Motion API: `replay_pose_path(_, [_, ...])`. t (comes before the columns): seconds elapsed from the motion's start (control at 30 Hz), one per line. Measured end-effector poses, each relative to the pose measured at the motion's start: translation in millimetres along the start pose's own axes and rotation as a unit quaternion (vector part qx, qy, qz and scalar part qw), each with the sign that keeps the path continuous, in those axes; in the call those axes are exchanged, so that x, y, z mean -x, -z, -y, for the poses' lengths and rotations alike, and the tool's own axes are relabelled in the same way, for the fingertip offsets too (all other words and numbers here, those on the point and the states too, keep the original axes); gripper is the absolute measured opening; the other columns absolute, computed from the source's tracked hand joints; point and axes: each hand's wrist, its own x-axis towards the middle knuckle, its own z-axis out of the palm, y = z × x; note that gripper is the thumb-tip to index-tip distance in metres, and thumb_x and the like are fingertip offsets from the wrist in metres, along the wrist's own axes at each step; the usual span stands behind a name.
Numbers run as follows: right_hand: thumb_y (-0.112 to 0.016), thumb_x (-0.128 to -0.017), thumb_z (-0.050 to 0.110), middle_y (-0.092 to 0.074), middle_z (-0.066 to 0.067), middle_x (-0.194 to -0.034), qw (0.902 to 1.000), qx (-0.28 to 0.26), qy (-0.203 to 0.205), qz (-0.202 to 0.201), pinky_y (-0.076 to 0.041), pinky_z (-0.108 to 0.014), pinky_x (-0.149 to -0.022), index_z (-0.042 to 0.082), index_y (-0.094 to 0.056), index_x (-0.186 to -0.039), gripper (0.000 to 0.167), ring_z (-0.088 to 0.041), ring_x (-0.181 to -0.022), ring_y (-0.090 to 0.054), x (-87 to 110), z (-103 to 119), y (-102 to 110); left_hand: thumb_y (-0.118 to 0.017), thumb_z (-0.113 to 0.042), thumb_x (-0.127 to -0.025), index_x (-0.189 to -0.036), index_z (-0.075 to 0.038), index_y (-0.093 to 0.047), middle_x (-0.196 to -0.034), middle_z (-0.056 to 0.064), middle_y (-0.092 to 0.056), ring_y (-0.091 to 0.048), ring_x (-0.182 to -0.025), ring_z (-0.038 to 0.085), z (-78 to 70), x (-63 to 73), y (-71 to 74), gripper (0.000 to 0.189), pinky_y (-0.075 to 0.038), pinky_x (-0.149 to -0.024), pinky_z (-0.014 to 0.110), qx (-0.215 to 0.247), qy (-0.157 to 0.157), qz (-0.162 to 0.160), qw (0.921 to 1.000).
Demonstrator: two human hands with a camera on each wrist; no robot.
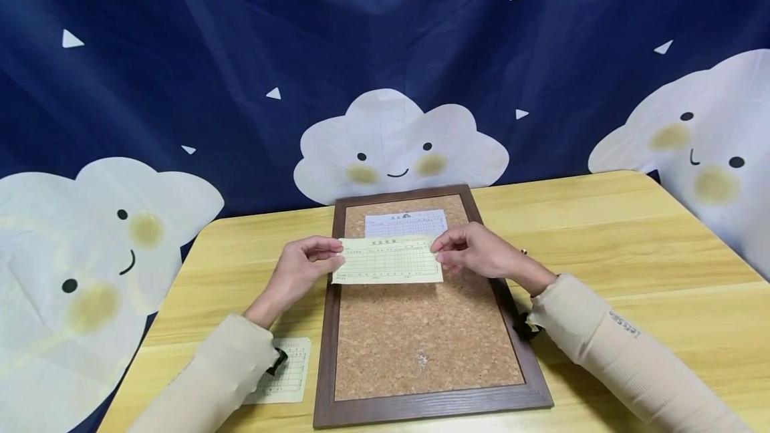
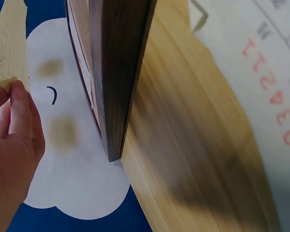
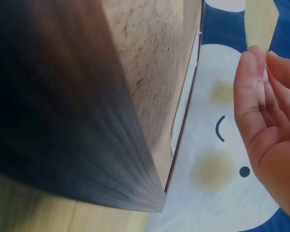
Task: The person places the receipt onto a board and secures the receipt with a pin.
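Note:
A pale yellow printed form (image 1: 388,261) is stretched between both hands above a cork board (image 1: 421,339) with a dark brown wooden frame. My left hand (image 1: 301,264) pinches its left edge between thumb and fingers; the left wrist view shows the same pinch on the paper (image 2: 9,43). On the opposite side my right hand (image 1: 478,250) pinches the right edge, also seen in the right wrist view with the paper (image 3: 261,24) rising from the fingertips. Behind the yellow form, a white-lilac printed form (image 1: 406,220) lies on the upper cork, its lower part hidden.
Another pale form (image 1: 291,373) lies on the wooden table (image 1: 631,252) left of the board, partly under the left sleeve; red digits show on a paper (image 2: 275,92) in the left wrist view. A blue curtain (image 1: 373,32) with clouds hangs behind the table.

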Motion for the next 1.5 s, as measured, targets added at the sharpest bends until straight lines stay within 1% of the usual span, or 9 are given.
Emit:
replay_pose_path(0.17, [-0.063,-0.093,-0.006,-0.067,-0.01,-0.079,0.9998,0.017,0.003,-0.008,-0.057,-0.043,-0.068,-0.009,-0.069,-0.103,0.012,-0.02,-0.071,-0.063,2.4,0.2,2.2,-0.075,0.001,-0.086,-0.109,0.009,-0.069,-0.105,0.018,-0.071,-0.069,-0.094,0.017,-1.8,-0.2,-4.2,0.026,-0.054,-0.079,0.021,0.008,0.0,0.003,1.0])
replay_pose_path(0.33, [-0.063,-0.093,-0.005,-0.067,-0.011,-0.079,0.9995,0.028,0.004,-0.014,-0.058,-0.042,-0.068,-0.009,-0.07,-0.102,0.012,-0.021,-0.071,-0.063,4.6,-1.0,5.6,-0.074,0.003,-0.086,-0.108,0.009,-0.069,-0.104,0.018,-0.071,-0.069,-0.093,0.016,-2.2,-1.4,-7.8,0.023,-0.054,-0.077,0.02,0.006,0.0,0.01,0.9999])
replay_pose_path(0.57, [-0.062,-0.095,-0.004,-0.066,-0.007,-0.077,0.9993,0.035,-0.001,-0.013,-0.057,-0.038,-0.068,-0.009,-0.07,-0.104,0.013,-0.019,-0.071,-0.063,7.3,-6.0,12.7,-0.073,0.002,-0.086,-0.107,0.007,-0.07,-0.107,0.018,-0.071,-0.069,-0.1,0.028,-4.8,-2.7,-14.8,0.022,-0.054,-0.079,0.022,-0.007,-0.007,0.02,0.9997])
replay_pose_path(0.77, [-0.062,-0.095,-0.004,-0.065,-0.006,-0.077,0.9991,0.04,-0.001,-0.015,-0.058,-0.039,-0.068,-0.009,-0.07,-0.104,0.013,-0.02,-0.071,-0.062,9.2,-7.9,15.9,-0.073,0.002,-0.086,-0.106,0.005,-0.072,-0.108,0.017,-0.071,-0.069,-0.099,0.027,-4.4,-5.7,-18.9,0.021,-0.054,-0.079,0.023,-0.012,-0.006,0.02,0.9997])
replay_pose_path(0.9, [-0.062,-0.094,-0.004,-0.065,-0.006,-0.077,0.999,0.041,-0.003,-0.017,-0.058,-0.038,-0.068,-0.009,-0.07,-0.104,0.013,-0.019,-0.071,-0.062,10.0,-8.3,16.9,-0.073,0.002,-0.085,-0.106,0.004,-0.072,-0.107,0.016,-0.071,-0.07,-0.097,0.025,-5.2,-6.9,-20.7,0.021,-0.054,-0.079,0.023,-0.013,-0.008,0.021,0.9997])
replay_pose_path(1.0, [-0.062,-0.094,-0.004,-0.065,-0.007,-0.077,0.999,0.041,-0.005,-0.018,-0.058,-0.036,-0.068,-0.01,-0.069,-0.104,0.013,-0.018,-0.07,-0.062,10.3,-8.8,17.5,-0.073,0.003,-0.086,-0.106,0.006,-0.071,-0.108,0.017,-0.071,-0.07,-0.096,0.025,-5.5,-7.2,-21.4,0.021,-0.054,-0.079,0.023,-0.017,-0.019,0.024,0.9994])
replay_pose_path(1.13, [-0.063,-0.094,-0.004,-0.065,-0.008,-0.078,0.999,0.04,-0.008,-0.018,-0.057,-0.035,-0.067,-0.01,-0.069,-0.104,0.013,-0.019,-0.071,-0.062,10.6,-8.5,18.4,-0.072,0.004,-0.086,-0.107,0.006,-0.071,-0.108,0.017,-0.071,-0.07,-0.095,0.024,-6.3,-8.4,-22.6,0.021,-0.054,-0.078,0.022,-0.018,-0.024,0.029,0.9991])
replay_pose_path(1.37, [-0.063,-0.094,-0.005,-0.065,-0.007,-0.079,0.9987,0.046,-0.009,-0.02,-0.056,-0.033,-0.065,-0.01,-0.07,-0.102,0.013,-0.019,-0.07,-0.061,11.5,-8.7,19.3,-0.073,0.004,-0.086,-0.106,0.005,-0.071,-0.107,0.017,-0.071,-0.069,-0.092,0.022,-6.1,-10.7,-26.4,0.02,-0.053,-0.073,0.021,-0.019,-0.02,0.033,0.9991])
replay_pose_path(1.5, [-0.062,-0.094,-0.004,-0.066,-0.008,-0.079,0.9986,0.047,-0.012,-0.018,-0.055,-0.033,-0.065,-0.01,-0.07,-0.103,0.013,-0.019,-0.071,-0.06,12.2,-8.9,20.1,-0.073,0.004,-0.086,-0.105,0.003,-0.072,-0.106,0.015,-0.071,-0.068,-0.09,0.02,-5.9,-10.8,-29.1,0.019,-0.054,-0.071,0.022,-0.022,-0.007,0.035,0.9991])
